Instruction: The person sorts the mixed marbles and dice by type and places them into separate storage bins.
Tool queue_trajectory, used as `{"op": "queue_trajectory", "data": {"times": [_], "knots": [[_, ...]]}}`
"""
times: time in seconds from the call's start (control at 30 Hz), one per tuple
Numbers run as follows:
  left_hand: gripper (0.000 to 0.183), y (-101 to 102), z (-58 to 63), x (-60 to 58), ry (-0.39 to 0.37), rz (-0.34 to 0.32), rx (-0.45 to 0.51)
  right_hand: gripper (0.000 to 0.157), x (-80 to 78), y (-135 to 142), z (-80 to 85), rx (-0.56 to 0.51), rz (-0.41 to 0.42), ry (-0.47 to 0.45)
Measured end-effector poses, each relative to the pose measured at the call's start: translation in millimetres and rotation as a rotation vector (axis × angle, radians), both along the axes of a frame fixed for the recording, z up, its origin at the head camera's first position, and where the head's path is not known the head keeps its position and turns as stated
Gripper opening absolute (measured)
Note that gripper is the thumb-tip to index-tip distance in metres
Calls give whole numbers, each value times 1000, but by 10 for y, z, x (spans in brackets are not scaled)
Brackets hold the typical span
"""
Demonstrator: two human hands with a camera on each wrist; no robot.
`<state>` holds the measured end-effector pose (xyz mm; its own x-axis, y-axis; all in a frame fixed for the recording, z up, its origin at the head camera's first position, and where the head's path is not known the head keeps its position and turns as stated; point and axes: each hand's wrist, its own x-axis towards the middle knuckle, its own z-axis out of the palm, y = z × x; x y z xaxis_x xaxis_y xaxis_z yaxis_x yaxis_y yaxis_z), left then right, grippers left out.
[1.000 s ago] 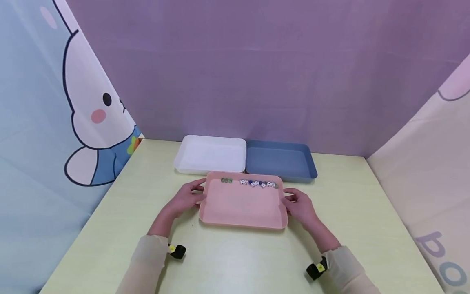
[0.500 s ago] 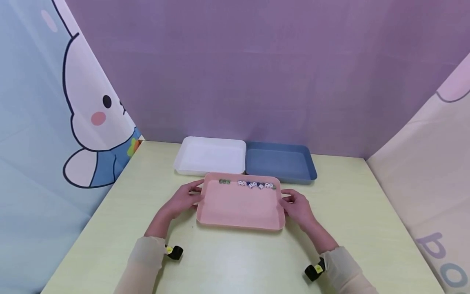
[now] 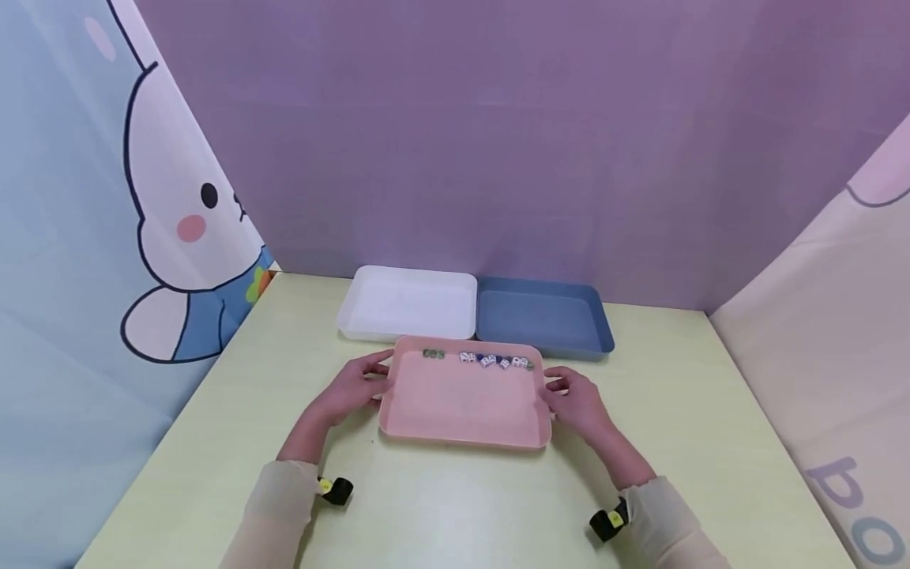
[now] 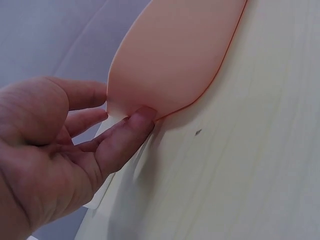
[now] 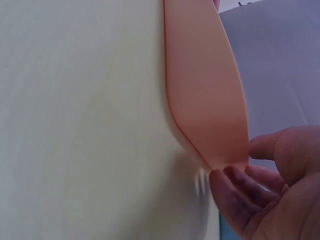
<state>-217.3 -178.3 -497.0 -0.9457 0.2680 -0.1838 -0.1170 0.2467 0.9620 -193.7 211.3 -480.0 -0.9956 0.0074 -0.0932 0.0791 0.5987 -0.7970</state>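
A shallow pink tray point(image 3: 465, 411) lies level across the middle of the table. Along its far inner edge sits a row of white dice point(image 3: 490, 360) with dark blue pieces among them. Small round green pieces point(image 3: 434, 354) lie to the left of that row, and one more green piece shows at its right end. My left hand point(image 3: 354, 389) grips the tray's left end, fingertips on its side wall point(image 4: 165, 65). At the opposite end my right hand point(image 3: 579, 401) holds the tray in the same way, its fingertips right at the lower edge in the right wrist view.
Behind the pink tray stand a white tray point(image 3: 412, 304) and a blue tray point(image 3: 543, 316), side by side. The pale table point(image 3: 455, 506) ends at a purple cloth point(image 3: 498, 158) at the back. Printed cloths hang at the left point(image 3: 71, 316) and right.
The pink tray and both hands shifted slightly left and toward me, mostly during the first half second. Since then they have stayed nearly still; the view has tilted a little.
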Motion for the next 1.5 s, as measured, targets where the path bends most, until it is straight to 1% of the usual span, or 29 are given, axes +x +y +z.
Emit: {"op": "queue_trajectory", "data": {"times": [0.13,0.2,0.33,0.43,0.5,0.6,0.63,0.67,0.73,0.8,0.87,0.97,1.13,1.37,1.43,1.5], "knots": [[60,-17,3,-18,7,8,6,33,-66,-21,142,225,56,117],[60,7,-10,-12,5,11,15,33,-88,-37,229,290,86,176],[60,28,-8,-2,5,31,22,30,-172,-157,403,358,157,312],[59,26,-3,-2,2,38,26,26,-249,-289,489,407,203,406],[59,24,-8,-9,-7,43,28,21,-304,-380,513,451,238,477],[60,26,-29,-26,-19,29,40,15,-388,-516,504,510,306,584],[60,30,-30,-32,-19,24,44,13,-415,-562,498,534,327,612],[60,36,-27,-36,-19,20,48,12,-442,-608,489,559,344,619],[61,49,-12,-40,-17,13,53,12,-492,-704,477,602,378,590],[61,60,9,-35,-15,18,49,14,-539,-797,466,649,409,510],[62,65,26,-26,-21,25,48,16,-579,-878,456,672,440,420],[63,55,31,-14,-23,18,44,17,-644,-969,440,703,498,360],[62,14,28,1,-12,18,33,16,-762,-1090,414,755,559,343],[62,8,21,3,-1,26,19,10,-868,-1162,327,872,581,323],[62,5,19,2,-1,24,20,11,-887,-1178,306,895,594,324],[63,-3,21,-1,-3,25,24,14,-909,-1196,286,909,606,324]]}}
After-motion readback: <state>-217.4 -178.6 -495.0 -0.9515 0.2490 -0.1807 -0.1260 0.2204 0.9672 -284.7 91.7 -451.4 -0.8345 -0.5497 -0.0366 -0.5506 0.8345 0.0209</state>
